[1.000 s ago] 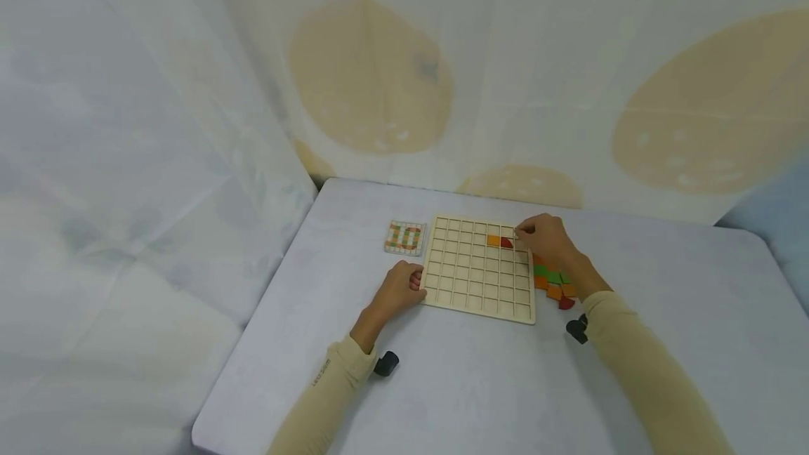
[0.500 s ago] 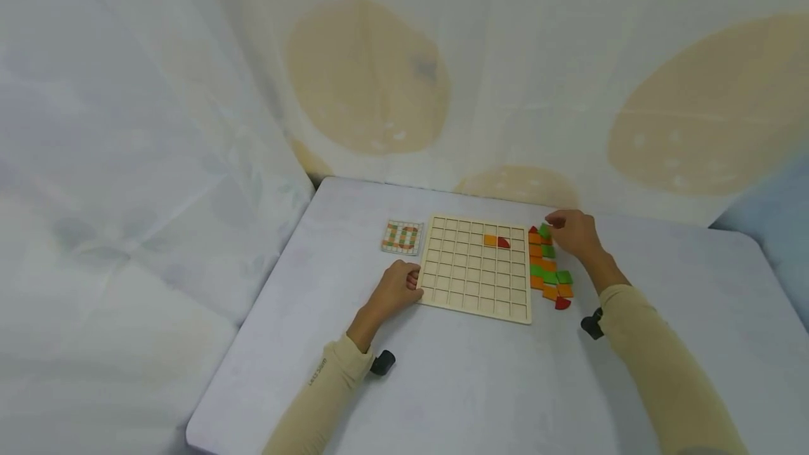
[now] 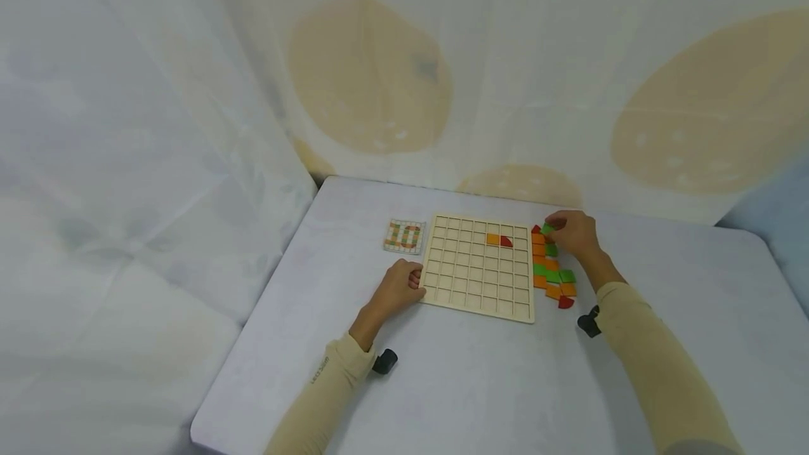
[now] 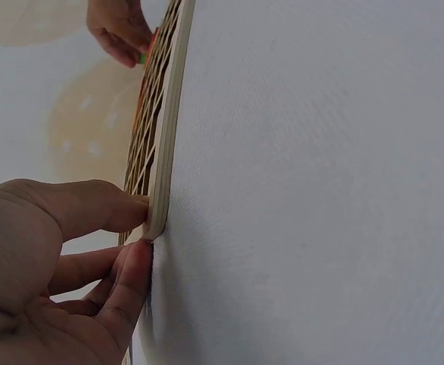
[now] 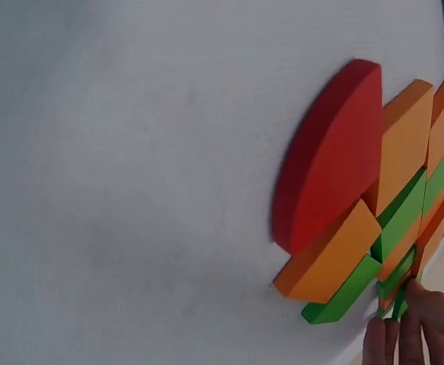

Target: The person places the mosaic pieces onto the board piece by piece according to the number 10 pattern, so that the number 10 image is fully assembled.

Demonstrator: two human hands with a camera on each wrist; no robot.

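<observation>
A wooden grid board (image 3: 477, 279) lies on the pale table, with an orange tile (image 3: 492, 239) and a red quarter-round tile (image 3: 506, 241) in its second row. My left hand (image 3: 397, 288) pinches the board's near left edge (image 4: 158, 217) between thumb and fingers (image 4: 131, 266). My right hand (image 3: 571, 232) is at the far end of the loose tile pile (image 3: 551, 274) beside the board's right edge. Its fingertips (image 5: 404, 334) pinch a green tile (image 3: 547, 229). In the right wrist view a red quarter-round tile (image 5: 330, 160) and orange tiles (image 5: 404, 137) fill the foreground.
A small pattern card (image 3: 404, 236) with an orange and green design lies left of the board. White draped fabric (image 3: 189, 125) rises close behind and to the left of the table. The table's near edge (image 3: 208, 427) runs at lower left.
My right hand left the board's upper right cells, moved right to the tile pile, and took a green tile in its fingertips. The left hand stayed on the board's edge.
</observation>
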